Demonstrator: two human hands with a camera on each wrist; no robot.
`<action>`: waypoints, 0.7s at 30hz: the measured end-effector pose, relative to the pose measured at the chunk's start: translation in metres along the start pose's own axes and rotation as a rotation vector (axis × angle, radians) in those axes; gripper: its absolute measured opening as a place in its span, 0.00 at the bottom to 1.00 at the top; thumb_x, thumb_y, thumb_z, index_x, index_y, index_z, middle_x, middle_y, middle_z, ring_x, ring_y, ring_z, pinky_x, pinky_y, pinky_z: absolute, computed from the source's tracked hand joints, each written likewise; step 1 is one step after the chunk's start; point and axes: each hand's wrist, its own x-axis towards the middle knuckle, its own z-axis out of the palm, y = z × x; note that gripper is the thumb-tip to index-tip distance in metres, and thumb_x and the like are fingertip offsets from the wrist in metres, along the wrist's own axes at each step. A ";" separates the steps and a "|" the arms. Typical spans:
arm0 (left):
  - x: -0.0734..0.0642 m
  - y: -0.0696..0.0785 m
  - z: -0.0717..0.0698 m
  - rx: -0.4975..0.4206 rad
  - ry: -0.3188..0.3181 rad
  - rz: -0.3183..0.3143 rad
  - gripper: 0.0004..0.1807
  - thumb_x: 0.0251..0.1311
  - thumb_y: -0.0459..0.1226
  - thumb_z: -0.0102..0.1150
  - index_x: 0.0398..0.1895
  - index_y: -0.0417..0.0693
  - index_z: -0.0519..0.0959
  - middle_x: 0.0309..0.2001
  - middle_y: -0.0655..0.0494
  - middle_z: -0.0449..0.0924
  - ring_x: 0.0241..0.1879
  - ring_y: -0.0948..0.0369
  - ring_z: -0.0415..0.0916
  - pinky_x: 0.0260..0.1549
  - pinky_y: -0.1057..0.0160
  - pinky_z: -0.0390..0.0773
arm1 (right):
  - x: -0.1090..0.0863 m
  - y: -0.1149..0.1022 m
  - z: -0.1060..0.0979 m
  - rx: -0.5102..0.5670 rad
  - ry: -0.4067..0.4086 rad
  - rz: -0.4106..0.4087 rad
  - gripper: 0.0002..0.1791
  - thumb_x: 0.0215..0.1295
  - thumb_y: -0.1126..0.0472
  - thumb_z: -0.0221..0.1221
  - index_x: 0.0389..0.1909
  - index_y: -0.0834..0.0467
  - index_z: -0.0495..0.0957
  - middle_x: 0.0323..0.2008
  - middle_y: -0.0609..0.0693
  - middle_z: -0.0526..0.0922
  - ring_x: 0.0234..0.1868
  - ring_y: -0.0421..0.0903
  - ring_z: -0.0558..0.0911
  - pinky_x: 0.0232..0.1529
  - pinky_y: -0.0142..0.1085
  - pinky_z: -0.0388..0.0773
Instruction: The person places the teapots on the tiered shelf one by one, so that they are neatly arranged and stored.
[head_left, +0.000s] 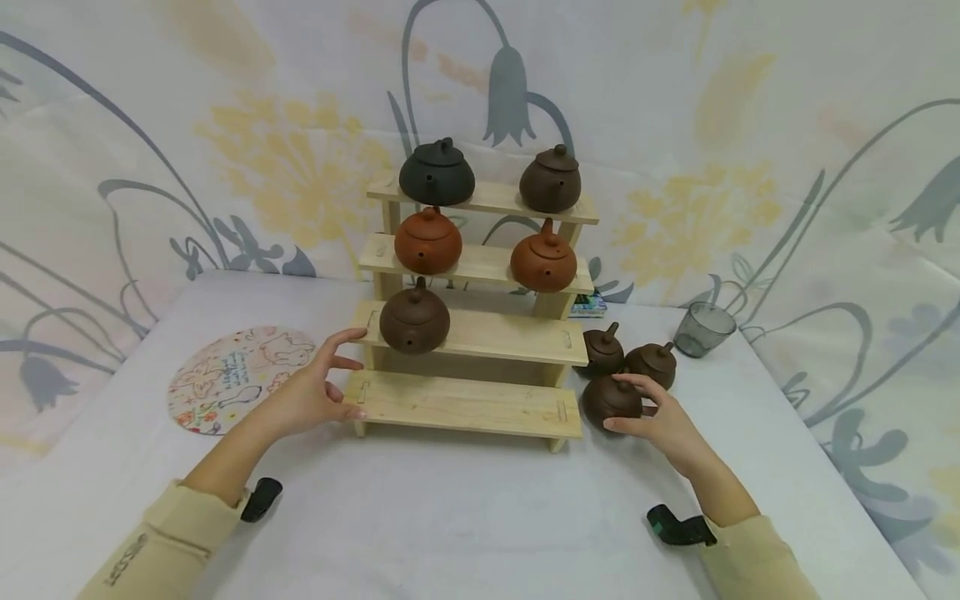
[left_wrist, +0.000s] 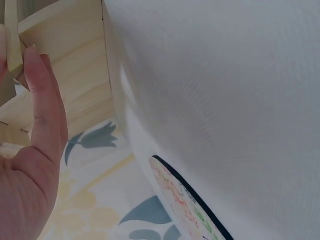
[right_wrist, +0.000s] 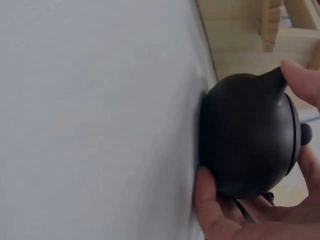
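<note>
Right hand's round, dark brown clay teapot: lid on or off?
On: right wrist view shows the dark, knobbed lid seated on the teapot.

The wooden stand (head_left: 498, 332) partly hides what may be a box (head_left: 588, 305).

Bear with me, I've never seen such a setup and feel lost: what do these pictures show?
No machine here, just a person's bare hands: the left hand and the right hand. The wide picture is taken from the head; the two close ones come from each wrist, so things appear tipped sideways.

On the white table stands a stepped rack with five teapots. To its right are three brown teapots and a glass; to its left, a round board. The right hand holds the nearest brown teapot; the left touches the rack's left end.
</note>
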 end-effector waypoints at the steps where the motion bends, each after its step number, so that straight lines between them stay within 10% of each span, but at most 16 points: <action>1: 0.000 0.000 0.000 -0.001 0.001 0.000 0.56 0.42 0.27 0.71 0.70 0.59 0.45 0.56 0.32 0.67 0.22 0.58 0.71 0.22 0.60 0.73 | 0.001 0.000 -0.001 0.013 0.000 0.007 0.40 0.50 0.63 0.69 0.64 0.60 0.62 0.64 0.63 0.53 0.57 0.59 0.60 0.49 0.45 0.65; 9: 0.001 0.002 0.000 0.006 -0.006 -0.034 0.56 0.43 0.27 0.71 0.70 0.60 0.45 0.57 0.33 0.66 0.23 0.57 0.71 0.23 0.60 0.73 | -0.007 -0.003 -0.001 0.131 -0.039 0.040 0.38 0.51 0.66 0.67 0.63 0.63 0.61 0.60 0.67 0.53 0.37 0.50 0.73 0.35 0.39 0.77; 21: 0.001 0.004 0.000 0.012 0.000 -0.020 0.56 0.42 0.27 0.71 0.70 0.58 0.45 0.56 0.31 0.67 0.23 0.57 0.71 0.23 0.59 0.72 | -0.031 -0.040 -0.003 0.049 0.041 -0.145 0.32 0.53 0.68 0.65 0.59 0.57 0.66 0.53 0.58 0.63 0.44 0.51 0.67 0.37 0.36 0.72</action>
